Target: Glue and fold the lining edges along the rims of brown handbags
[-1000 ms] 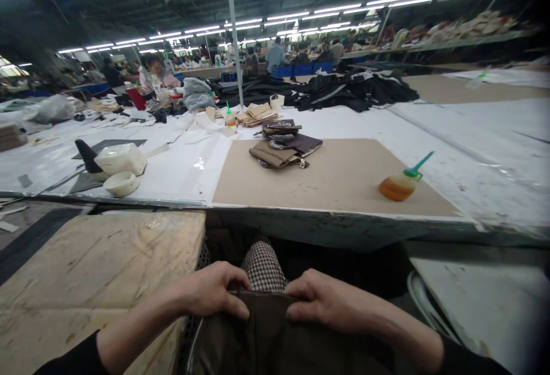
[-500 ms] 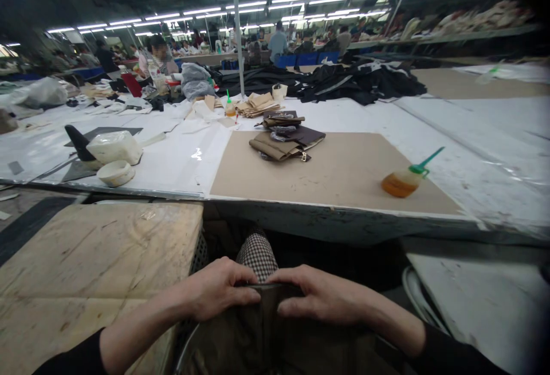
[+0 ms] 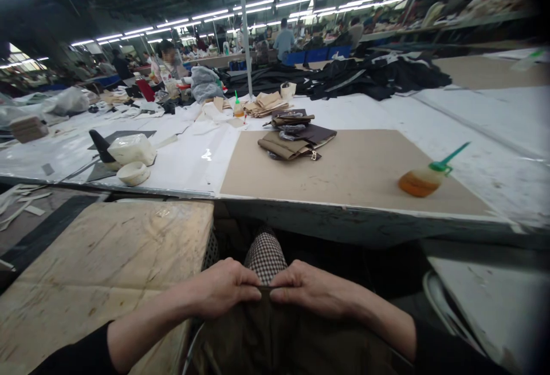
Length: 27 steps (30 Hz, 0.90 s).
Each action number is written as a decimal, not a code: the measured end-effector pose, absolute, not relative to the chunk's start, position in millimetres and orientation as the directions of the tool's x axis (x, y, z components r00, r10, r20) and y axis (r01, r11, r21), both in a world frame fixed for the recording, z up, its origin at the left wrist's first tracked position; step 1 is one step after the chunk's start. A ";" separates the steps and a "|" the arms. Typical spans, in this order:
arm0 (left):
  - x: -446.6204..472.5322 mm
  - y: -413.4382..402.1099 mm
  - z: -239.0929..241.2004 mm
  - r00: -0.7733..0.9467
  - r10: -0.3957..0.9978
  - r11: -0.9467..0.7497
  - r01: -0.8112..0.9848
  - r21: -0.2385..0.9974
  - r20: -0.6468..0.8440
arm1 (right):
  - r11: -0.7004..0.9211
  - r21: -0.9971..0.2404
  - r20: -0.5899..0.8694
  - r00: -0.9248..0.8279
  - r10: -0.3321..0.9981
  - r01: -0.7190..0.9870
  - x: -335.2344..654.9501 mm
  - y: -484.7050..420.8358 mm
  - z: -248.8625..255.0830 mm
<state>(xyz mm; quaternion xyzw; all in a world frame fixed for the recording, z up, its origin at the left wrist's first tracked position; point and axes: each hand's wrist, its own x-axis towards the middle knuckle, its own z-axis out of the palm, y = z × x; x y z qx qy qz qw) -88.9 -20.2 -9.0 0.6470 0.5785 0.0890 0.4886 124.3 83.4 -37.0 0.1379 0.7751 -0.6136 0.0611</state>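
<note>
A dark olive-brown piece of material [image 3: 268, 329] with a seam down its middle lies over my lap, its far edge raised toward the table. My left hand [image 3: 221, 290] pinches that edge just left of the seam, thumb on the near side. On the other side of the seam, my right hand [image 3: 307, 290] pinches the same edge. The two thumb tips are almost together. The lower part of the material is dark, and whether it is a bag or a garment part I cannot tell.
Brown folded pieces with a zip pull [image 3: 287, 143] lie on a beige board [image 3: 356, 180]. An amber-filled bottle [image 3: 423, 179] stands to its right. Left are a white dish [image 3: 133, 174] and a stained, covered stool-like surface [image 3: 107, 249]. Black material [image 3: 365, 77] is heaped behind.
My right hand has moved in toward the left, and its thumb and fingers have closed on the edge. The camera has turned slightly left and tilted.
</note>
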 end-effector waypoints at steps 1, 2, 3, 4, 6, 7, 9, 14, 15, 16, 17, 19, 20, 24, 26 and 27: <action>-89.2 -21.2 -8.5 0.297 0.835 0.152 0.684 0.713 -0.463 | 0.200 -0.932 -0.277 -0.950 0.141 0.302 126.1 83.9 -37.8; -89.4 -22.3 -7.9 0.281 0.834 0.154 0.708 0.689 -0.475 | 0.200 -0.929 -0.285 -0.947 0.148 0.311 128.8 84.5 -38.3; -89.7 -23.6 -7.1 0.268 0.832 0.153 0.732 0.664 -0.486 | 0.212 -0.924 -0.288 -0.944 0.160 0.317 132.2 85.0 -38.6; -90.3 -25.0 -6.1 0.259 0.826 0.153 0.751 0.642 -0.500 | 0.232 -0.918 -0.287 -0.942 0.174 0.322 136.4 85.4 -38.6; -92.3 -28.5 -3.1 0.241 0.812 0.167 0.777 0.606 -0.532 | 0.287 -0.899 -0.279 -0.938 0.207 0.331 145.8 85.5 -38.5; -93.5 -30.5 -1.1 0.232 0.802 0.180 0.786 0.592 -0.551 | 0.314 -0.888 -0.276 -0.935 0.224 0.337 150.6 85.0 -38.3; -95.7 -34.7 3.8 0.226 0.778 0.198 0.797 0.570 -0.586 | 0.358 -0.861 -0.282 -0.924 0.258 0.363 159.5 83.1 -37.8; -96.4 -46.6 16.4 0.190 0.780 0.161 0.860 0.484 -0.597 | 0.413 -0.804 -0.333 -0.900 0.281 0.427 179.3 77.2 -33.7; -95.8 -49.2 17.7 0.174 0.787 0.154 0.874 0.462 -0.592 | 0.410 -0.801 -0.354 -0.898 0.262 0.435 183.8 76.3 -32.6; -95.2 -51.7 18.2 0.163 0.797 0.143 0.885 0.443 -0.582 | 0.405 -0.799 -0.372 -0.895 0.246 0.444 188.2 75.5 -31.7; -94.7 -54.1 18.0 0.158 0.810 0.126 0.893 0.431 -0.565 | 0.405 -0.795 -0.385 -0.892 0.237 0.451 192.1 74.5 -30.9; -94.4 -58.4 15.8 0.157 0.841 0.089 0.903 0.419 -0.518 | 0.428 -0.778 -0.384 -0.888 0.253 0.459 197.2 71.9 -29.8; -94.9 -60.3 14.3 0.147 0.849 0.096 0.901 0.423 -0.507 | 0.445 -0.769 -0.373 -0.888 0.271 0.459 198.2 70.3 -29.4; -101.1 -69.8 11.3 0.098 0.791 0.289 0.811 0.509 -0.605 | 0.408 -0.791 -0.357 -0.885 0.298 0.456 201.7 64.0 -28.3; -105.0 -77.1 12.6 0.158 0.723 0.397 0.703 0.591 -0.673 | 0.301 -0.818 -0.401 -0.861 0.313 0.491 212.7 62.0 -28.7; -106.5 -81.0 13.3 0.202 0.694 0.442 0.638 0.631 -0.691 | 0.246 -0.823 -0.421 -0.841 0.339 0.512 221.5 60.9 -29.2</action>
